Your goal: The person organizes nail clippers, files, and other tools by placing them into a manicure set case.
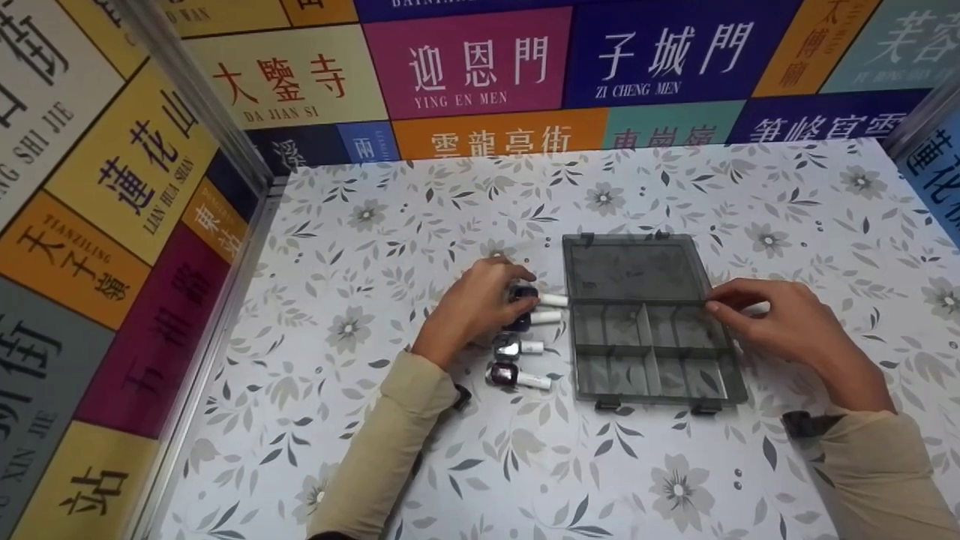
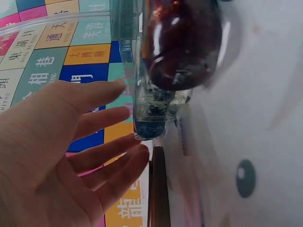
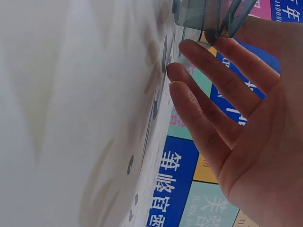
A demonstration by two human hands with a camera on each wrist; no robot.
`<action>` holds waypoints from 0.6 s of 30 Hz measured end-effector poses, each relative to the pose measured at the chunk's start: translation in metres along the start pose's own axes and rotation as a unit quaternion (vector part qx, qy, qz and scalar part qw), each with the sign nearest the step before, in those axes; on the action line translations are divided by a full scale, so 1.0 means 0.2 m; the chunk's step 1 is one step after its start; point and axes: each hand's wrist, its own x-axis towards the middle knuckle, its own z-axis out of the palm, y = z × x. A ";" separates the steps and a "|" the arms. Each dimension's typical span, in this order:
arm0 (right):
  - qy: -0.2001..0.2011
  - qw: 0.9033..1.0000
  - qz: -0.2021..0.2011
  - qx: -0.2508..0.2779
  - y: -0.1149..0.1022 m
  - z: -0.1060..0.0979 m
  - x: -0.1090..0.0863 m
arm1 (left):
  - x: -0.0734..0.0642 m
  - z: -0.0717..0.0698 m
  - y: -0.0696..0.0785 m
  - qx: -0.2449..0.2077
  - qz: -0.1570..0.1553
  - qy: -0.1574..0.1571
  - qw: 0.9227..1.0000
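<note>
In the head view my left hand [image 1: 480,304] reaches over the far end of a column of nail polish bottles. Its thumb and index finger are around the farthest dark bottle [image 1: 523,294], fingers relaxed. A second dark bottle [image 1: 519,322], a clear silvery one [image 1: 508,346] and a dark red one [image 1: 502,373] lie nearer, white caps pointing right. The grey see-through compartment box [image 1: 611,350] lies with its lid [image 1: 634,268] laid back. My right hand [image 1: 787,322] pinches the box's right edge near the hinge; its other fingers spread loosely in the right wrist view.
A flower-patterned cloth [image 1: 675,487] covers the table. Panels with place names stand behind [image 1: 465,64] and at the left [image 1: 120,180]. Dark wrist straps [image 1: 802,424] show at the cuffs.
</note>
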 end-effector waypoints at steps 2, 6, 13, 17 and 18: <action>0.001 1.000 0.000 0.003 0.00 0.01 0.00 | 0.00 0.00 0.00 -0.008 -0.001 -0.007 1.000; 0.003 1.000 -0.011 0.007 0.01 0.02 0.01 | 0.01 -0.01 0.00 -0.017 -0.003 -0.019 1.000; -0.002 1.000 -0.015 0.006 0.01 0.02 0.01 | 0.03 0.00 0.00 -0.018 0.000 -0.018 1.000; -0.003 1.000 0.004 0.003 0.00 0.01 0.00 | 0.04 0.02 0.00 -0.022 0.006 -0.009 1.000; -0.003 1.000 0.009 0.005 -0.01 0.01 0.00 | 0.04 0.02 0.00 -0.022 0.008 -0.008 1.000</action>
